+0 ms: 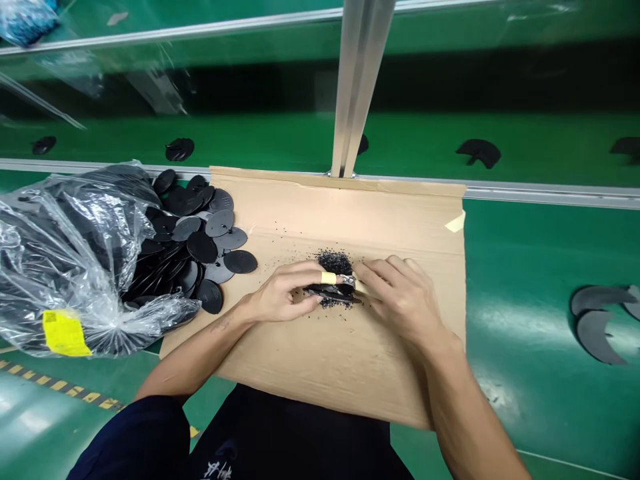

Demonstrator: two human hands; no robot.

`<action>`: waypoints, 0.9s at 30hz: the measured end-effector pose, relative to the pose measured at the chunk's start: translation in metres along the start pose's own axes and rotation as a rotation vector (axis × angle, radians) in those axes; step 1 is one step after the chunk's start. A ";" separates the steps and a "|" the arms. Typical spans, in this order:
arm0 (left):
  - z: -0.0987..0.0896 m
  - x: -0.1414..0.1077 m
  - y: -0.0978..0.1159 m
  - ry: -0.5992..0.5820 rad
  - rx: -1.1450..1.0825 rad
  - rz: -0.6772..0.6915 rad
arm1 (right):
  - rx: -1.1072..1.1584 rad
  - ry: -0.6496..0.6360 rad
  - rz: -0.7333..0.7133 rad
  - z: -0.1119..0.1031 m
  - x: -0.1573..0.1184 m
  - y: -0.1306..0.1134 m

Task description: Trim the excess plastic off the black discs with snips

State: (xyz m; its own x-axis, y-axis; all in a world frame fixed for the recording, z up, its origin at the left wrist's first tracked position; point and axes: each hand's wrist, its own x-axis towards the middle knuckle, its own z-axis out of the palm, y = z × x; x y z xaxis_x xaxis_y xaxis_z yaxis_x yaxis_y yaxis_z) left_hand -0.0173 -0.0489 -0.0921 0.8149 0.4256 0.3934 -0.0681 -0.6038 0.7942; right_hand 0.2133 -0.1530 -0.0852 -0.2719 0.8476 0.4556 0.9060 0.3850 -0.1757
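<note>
My left hand (285, 291) pinches a black disc (330, 293) edge-on between thumb and fingers, above the middle of the cardboard sheet (320, 373). Yellow tape wraps one of its fingertips. Close against the disc's right end, my right hand (397, 293) is closed, its fingers curled. A small shiny metal-coloured piece (347, 279) shows between the two hands; whether the right hand holds it is unclear. Under and behind the disc lies a heap of small black scraps (334, 261), with crumbs scattered around.
At the left, a clear plastic bag (75, 247) with a yellow label spills a pile of black discs (203, 248) onto the cardboard's edge. A metal post (357, 93) rises behind. Curved black pieces (595, 327) lie on the green surface at right; more black pieces (479, 152) lie beyond the rail.
</note>
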 end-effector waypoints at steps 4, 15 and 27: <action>0.000 -0.001 0.001 0.010 0.053 -0.040 | -0.022 -0.040 0.027 -0.005 0.001 -0.003; 0.014 0.008 -0.007 0.153 -0.709 -0.640 | -0.154 -0.141 0.284 0.003 -0.014 0.023; 0.015 0.026 0.009 -0.029 -0.288 -0.316 | 0.710 0.104 0.293 -0.010 -0.003 -0.001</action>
State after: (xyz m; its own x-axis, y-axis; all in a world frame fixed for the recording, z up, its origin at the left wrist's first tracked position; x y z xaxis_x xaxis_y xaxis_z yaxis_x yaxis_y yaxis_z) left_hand 0.0120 -0.0533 -0.0815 0.8372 0.5376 0.1004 0.0325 -0.2323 0.9721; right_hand 0.2169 -0.1598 -0.0778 0.0110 0.9259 0.3777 0.5020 0.3216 -0.8029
